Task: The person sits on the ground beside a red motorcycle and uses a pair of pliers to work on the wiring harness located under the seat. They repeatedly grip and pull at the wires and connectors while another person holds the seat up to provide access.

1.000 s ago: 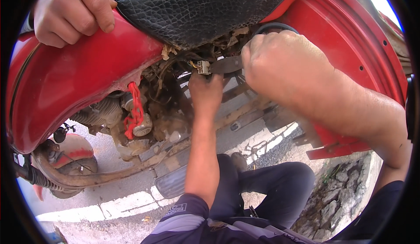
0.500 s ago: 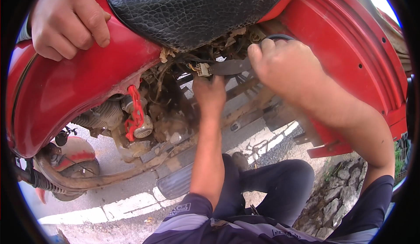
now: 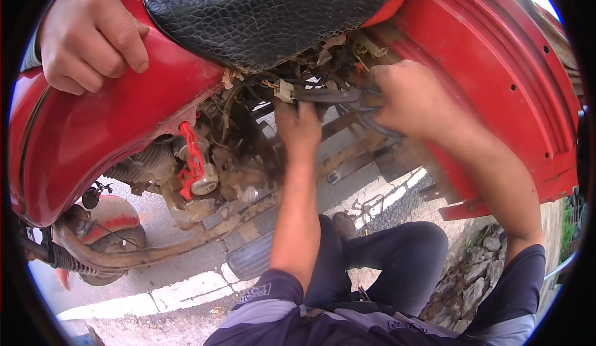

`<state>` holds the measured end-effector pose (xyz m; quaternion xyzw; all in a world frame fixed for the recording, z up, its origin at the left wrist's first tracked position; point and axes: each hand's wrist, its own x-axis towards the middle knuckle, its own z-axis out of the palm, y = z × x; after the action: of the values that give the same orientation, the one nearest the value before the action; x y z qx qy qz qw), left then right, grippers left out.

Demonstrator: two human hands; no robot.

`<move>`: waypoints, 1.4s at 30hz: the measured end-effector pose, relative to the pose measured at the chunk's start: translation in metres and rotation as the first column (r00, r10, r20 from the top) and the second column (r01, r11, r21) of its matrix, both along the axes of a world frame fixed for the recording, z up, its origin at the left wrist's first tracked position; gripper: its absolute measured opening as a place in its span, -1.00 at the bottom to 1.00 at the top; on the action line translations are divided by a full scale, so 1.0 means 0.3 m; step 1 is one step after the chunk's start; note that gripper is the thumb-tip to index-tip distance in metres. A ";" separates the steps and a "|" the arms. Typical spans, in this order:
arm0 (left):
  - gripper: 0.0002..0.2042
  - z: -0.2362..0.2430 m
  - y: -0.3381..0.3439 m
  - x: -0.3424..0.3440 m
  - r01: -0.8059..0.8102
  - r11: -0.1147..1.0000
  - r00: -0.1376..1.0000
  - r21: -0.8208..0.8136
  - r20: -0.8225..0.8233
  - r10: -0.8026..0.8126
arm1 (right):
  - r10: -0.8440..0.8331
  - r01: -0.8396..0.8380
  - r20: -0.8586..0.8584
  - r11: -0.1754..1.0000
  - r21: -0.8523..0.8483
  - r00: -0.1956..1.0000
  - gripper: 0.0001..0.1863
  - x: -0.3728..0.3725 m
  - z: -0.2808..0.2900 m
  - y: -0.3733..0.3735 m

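My left hand (image 3: 299,124) is under the seat, its fingers closed at a pale multi-slot connector (image 3: 284,91) with thin wires, partly hidden. My right hand (image 3: 406,98) grips dark-handled scissors (image 3: 329,96), whose long dull blade lies against the connector among the tangled wiring (image 3: 310,67). The black textured seat (image 3: 273,14) arches over this opening. At left, a red body panel (image 3: 105,135) runs down beside the engine (image 3: 139,169), and a red knotted strap (image 3: 190,160) hangs from its edge.
Another person's hand (image 3: 99,42) rests on the red panel at upper left. A wide red rear panel (image 3: 496,54) stands at right. A rusty frame tube (image 3: 143,254) runs below, above road with white line (image 3: 180,293). Broken stones (image 3: 478,281) lie at lower right.
My right hand has moved down and turned, showing more of the scissor handles. My left hand has shifted slightly right. The other person's hand sits a little lower in view.
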<state>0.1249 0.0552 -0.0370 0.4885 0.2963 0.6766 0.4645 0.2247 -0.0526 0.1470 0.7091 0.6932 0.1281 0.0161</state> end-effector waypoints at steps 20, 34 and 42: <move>-0.70 -0.069 0.141 -0.161 0.364 0.927 0.881 -0.093 -0.290 -0.375 | -0.013 0.035 -0.113 0.980 0.196 0.994 -0.55 0.004 -0.148 -0.052; -0.54 -0.007 0.108 -0.111 0.101 0.995 0.848 0.015 -0.524 -0.079 | -0.157 0.181 -0.696 0.983 -0.040 0.701 -0.46 0.054 -0.201 -0.055; -0.56 -0.020 0.108 -0.118 0.129 0.992 0.803 -0.006 -0.586 -0.108 | -0.128 0.200 -0.754 0.980 0.005 0.644 -0.42 0.050 -0.294 -0.055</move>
<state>0.0896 0.0877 -0.0430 0.6982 0.3822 0.4682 0.3837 0.2396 -0.0692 0.0588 0.7584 0.5646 -0.1472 -0.2904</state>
